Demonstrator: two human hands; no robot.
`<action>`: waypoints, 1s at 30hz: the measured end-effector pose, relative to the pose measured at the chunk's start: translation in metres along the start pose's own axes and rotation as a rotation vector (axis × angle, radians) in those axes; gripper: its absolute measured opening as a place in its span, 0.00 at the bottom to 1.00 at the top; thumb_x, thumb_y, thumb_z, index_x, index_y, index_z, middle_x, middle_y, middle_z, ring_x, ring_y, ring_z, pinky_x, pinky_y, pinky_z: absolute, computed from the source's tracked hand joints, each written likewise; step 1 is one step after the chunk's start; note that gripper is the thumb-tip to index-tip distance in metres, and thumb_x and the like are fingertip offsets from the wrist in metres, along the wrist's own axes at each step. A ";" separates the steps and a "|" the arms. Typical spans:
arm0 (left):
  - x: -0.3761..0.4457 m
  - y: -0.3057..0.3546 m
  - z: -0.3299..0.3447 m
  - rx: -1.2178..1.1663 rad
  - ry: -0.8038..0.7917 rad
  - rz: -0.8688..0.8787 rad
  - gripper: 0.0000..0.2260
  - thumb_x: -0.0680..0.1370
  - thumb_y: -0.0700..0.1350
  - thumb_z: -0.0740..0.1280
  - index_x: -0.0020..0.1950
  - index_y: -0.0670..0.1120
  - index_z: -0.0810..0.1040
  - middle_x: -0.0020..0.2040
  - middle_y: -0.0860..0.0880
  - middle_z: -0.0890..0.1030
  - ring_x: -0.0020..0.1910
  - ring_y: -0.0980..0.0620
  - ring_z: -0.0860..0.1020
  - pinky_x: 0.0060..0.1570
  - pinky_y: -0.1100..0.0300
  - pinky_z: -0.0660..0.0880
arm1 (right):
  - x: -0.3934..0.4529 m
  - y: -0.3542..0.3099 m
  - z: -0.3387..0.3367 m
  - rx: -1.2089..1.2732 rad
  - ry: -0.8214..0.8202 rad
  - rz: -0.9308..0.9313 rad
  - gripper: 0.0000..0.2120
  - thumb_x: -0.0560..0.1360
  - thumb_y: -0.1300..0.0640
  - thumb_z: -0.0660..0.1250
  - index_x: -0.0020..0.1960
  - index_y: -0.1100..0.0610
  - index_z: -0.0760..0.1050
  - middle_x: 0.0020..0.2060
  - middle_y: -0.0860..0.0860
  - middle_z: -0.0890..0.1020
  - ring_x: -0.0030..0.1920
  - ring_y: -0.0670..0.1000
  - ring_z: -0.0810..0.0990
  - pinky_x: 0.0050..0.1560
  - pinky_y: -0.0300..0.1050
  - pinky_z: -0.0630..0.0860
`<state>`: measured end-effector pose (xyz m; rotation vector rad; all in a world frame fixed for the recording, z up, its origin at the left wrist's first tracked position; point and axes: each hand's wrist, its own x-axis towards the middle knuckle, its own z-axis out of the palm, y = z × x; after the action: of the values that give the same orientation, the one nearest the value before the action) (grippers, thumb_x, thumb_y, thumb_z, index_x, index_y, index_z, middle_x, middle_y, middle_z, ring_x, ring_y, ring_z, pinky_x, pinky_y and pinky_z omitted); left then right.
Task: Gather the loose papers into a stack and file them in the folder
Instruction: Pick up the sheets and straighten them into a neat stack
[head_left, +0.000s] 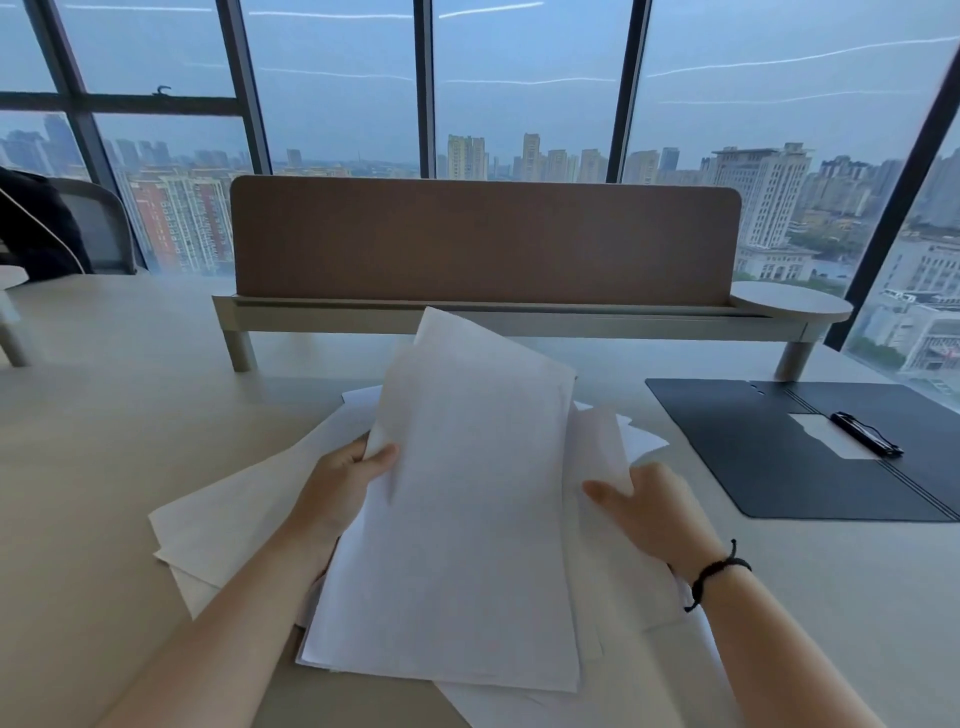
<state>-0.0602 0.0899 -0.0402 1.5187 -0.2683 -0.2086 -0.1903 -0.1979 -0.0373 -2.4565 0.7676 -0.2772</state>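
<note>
A: Which step is this?

B: Gathering, by the look of it. The left hand (343, 480) grips a lifted sheaf of papers (462, 519) at its left edge, thumb on top and fingers curled behind. The sheaf is tilted up off the desk (104, 415), its top corner towards the brown divider screen (483, 241).

A: And the other hand?

B: The right hand (649, 514) pinches the edge of a loose sheet (602, 447) just right of the sheaf, fingers closed on it. More loose sheets (228, 514) lie fanned under and to the left, some reaching the near edge of the view.

A: Filing hasn't begun?

B: No. The dark folder (779, 447) lies open and flat to the right, well apart from the pile, its black clip (865, 434) resting over a white label.

A: What does the next move need?

B: Probably drawing that pinched sheet onto the sheaf, then collecting the ones to the left and squaring the edges. There's bare desk between pile and folder for tapping the stack true, and more open surface far left.
</note>
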 end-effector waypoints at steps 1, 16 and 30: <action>0.000 -0.002 0.001 -0.004 0.004 -0.005 0.08 0.80 0.42 0.68 0.52 0.48 0.87 0.49 0.51 0.88 0.54 0.46 0.85 0.51 0.54 0.79 | -0.002 0.001 -0.001 -0.090 0.051 0.007 0.25 0.75 0.38 0.65 0.33 0.57 0.65 0.28 0.50 0.73 0.29 0.52 0.71 0.29 0.44 0.64; -0.014 0.007 -0.010 -0.113 -0.213 -0.214 0.13 0.80 0.43 0.65 0.57 0.38 0.84 0.54 0.36 0.85 0.48 0.38 0.85 0.48 0.49 0.81 | 0.006 0.002 -0.004 0.579 -0.117 0.014 0.14 0.80 0.55 0.64 0.47 0.67 0.79 0.34 0.55 0.79 0.32 0.52 0.75 0.32 0.41 0.71; -0.016 0.003 -0.002 0.034 -0.172 0.004 0.08 0.78 0.35 0.68 0.56 0.40 0.81 0.52 0.41 0.87 0.48 0.44 0.86 0.48 0.51 0.83 | -0.003 -0.004 -0.010 0.874 -0.322 -0.034 0.14 0.82 0.63 0.60 0.51 0.61 0.85 0.44 0.60 0.88 0.40 0.56 0.88 0.37 0.44 0.82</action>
<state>-0.0749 0.0966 -0.0375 1.5357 -0.4139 -0.3338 -0.1943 -0.1983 -0.0270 -1.6248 0.3471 -0.1692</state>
